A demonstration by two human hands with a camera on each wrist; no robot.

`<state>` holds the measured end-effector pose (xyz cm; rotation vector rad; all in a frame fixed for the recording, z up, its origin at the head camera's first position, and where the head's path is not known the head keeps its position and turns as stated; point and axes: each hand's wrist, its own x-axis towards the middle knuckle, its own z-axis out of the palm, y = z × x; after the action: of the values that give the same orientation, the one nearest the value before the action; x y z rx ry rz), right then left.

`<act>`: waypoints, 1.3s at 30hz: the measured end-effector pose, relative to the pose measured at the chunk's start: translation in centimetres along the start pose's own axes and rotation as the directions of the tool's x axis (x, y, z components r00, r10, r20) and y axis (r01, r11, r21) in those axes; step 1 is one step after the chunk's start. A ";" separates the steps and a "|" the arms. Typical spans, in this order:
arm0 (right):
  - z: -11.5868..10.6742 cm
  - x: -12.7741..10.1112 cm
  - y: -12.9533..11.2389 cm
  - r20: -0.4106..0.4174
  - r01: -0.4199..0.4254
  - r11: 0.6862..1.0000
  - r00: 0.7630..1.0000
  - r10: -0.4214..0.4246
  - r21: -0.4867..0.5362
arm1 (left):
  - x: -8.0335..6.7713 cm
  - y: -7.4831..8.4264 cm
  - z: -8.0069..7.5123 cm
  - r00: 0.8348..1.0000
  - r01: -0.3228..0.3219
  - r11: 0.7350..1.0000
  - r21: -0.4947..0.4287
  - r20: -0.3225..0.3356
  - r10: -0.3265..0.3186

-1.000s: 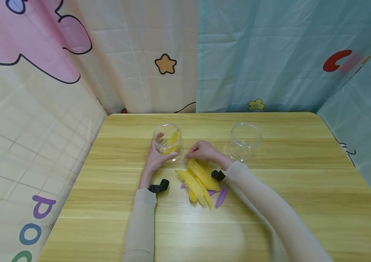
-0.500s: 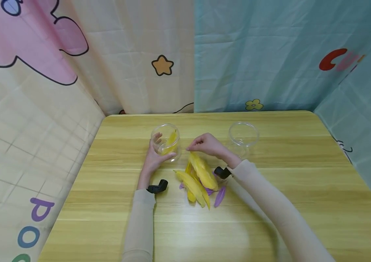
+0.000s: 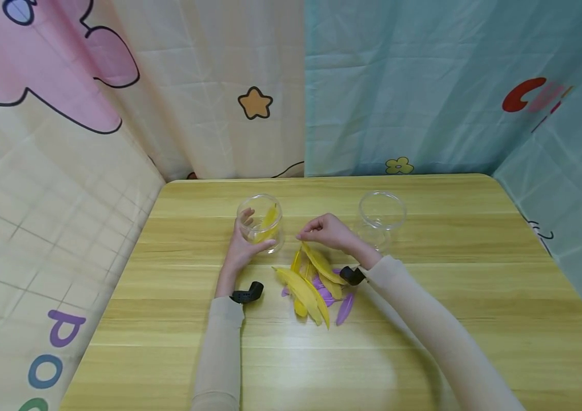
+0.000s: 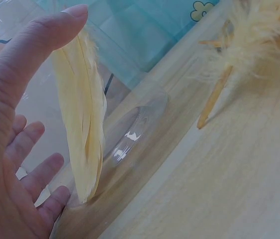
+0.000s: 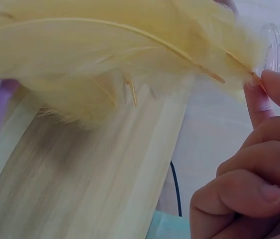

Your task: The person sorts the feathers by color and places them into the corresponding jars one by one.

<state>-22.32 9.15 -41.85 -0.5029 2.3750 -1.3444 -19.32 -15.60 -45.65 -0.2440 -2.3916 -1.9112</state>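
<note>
The right hand [image 3: 328,232] pinches the yellow feather [image 3: 321,264] by its stiff quill tip, the firmest hold on so light and soft an item, while the left hand [image 3: 243,244] grips the clear jar [image 3: 261,220].

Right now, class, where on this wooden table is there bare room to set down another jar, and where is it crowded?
Bare: the wooden table right of the empty clear jar, and the strip nearest the person. Crowded: around the yellow and purple feather pile.
</note>
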 end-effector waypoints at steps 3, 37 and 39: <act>0.0 0.0 0.0 0.004 -0.006 1.000 1.000 0.006 0.019 | 0.0 0.0 0.0 1.000 0.000 1.000 0.001 0.000 0.000; -0.8 2.9 -8.0 -0.477 0.418 0.643 0.874 -0.092 0.642 | 0.0 -0.2 -0.2 1.000 0.016 0.999 -0.029 0.010 -0.016; -0.5 3.2 -8.7 -0.530 0.467 0.595 0.844 -0.080 0.654 | 0.0 -0.2 -0.2 1.000 0.015 0.999 -0.030 0.010 -0.014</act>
<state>-24.21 3.79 -34.49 -0.3251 1.7338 -2.6874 -19.42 -15.80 -45.83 -0.2384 -2.3783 -1.9582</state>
